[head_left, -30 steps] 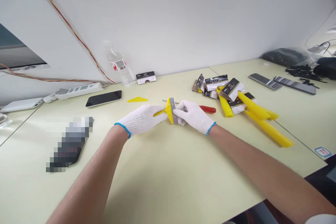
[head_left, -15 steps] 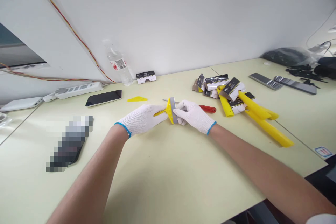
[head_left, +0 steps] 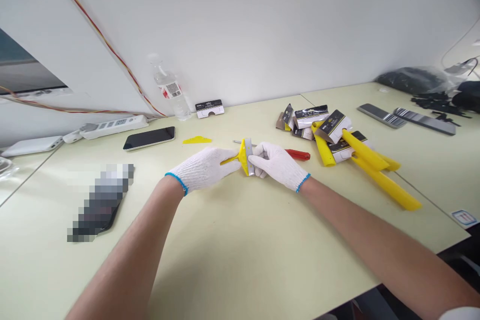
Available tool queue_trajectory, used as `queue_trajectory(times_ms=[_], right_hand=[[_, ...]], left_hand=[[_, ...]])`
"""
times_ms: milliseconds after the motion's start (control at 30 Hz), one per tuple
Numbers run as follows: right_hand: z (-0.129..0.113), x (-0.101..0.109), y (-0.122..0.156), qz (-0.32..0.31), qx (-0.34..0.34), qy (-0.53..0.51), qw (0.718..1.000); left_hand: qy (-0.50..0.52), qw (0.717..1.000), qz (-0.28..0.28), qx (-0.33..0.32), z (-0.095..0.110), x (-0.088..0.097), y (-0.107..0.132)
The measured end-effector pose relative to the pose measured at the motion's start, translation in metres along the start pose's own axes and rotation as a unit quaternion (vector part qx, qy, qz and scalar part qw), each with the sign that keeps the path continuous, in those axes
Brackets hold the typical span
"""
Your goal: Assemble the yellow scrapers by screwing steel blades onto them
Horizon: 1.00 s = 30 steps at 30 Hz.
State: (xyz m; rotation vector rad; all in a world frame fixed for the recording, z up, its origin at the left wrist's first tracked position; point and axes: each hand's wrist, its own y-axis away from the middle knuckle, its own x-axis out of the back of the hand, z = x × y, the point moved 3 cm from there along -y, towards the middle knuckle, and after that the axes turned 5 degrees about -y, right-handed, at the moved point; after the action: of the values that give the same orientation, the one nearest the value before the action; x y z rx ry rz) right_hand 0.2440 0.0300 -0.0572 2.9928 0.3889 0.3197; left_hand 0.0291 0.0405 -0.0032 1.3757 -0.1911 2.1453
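Observation:
Both my hands wear white knit gloves and meet over the middle of the pale table (head_left: pixel 240 250). My left hand (head_left: pixel 204 169) is closed round the handle of a yellow scraper (head_left: pixel 243 156). My right hand (head_left: pixel 275 165) pinches the grey metal blade (head_left: pixel 250 160) at the scraper's head with its fingers closed. A red-handled screwdriver (head_left: pixel 298 154) lies just behind my right hand. A small yellow plastic piece (head_left: pixel 197 140) lies behind my left hand.
A heap of yellow scrapers and blade packs (head_left: pixel 337 140) lies to the right. A phone (head_left: pixel 149 138), power strip (head_left: pixel 112 126), water bottle (head_left: pixel 170 90) and small pack (head_left: pixel 210 108) stand at the back. Grey strips (head_left: pixel 405 119) and black parts lie far right.
The scraper head has turned slightly in my hands, so the blade shows narrower. The hands stay in the same place.

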Motion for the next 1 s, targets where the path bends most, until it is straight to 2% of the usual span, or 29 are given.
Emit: queue_trajectory(times_ms=[300, 733, 1000], right_hand=[[0.0000, -0.0001, 0.0005, -0.048, 0.020, 0.047, 0.998], [-0.0041, 0.0003, 0.0035, -0.036, 0.025, 0.063, 0.997], [-0.0077, -0.0007, 0.0046, -0.035, 0.016, 0.080, 0.996]], left_hand=[[0.010, 1.000, -0.005, -0.007, 0.0035, 0.0024, 0.0019], [0.018, 1.000, -0.012, -0.019, 0.0012, 0.0000, 0.0016], [-0.001, 1.000, -0.022, -0.002, -0.0030, -0.0020, 0.0016]])
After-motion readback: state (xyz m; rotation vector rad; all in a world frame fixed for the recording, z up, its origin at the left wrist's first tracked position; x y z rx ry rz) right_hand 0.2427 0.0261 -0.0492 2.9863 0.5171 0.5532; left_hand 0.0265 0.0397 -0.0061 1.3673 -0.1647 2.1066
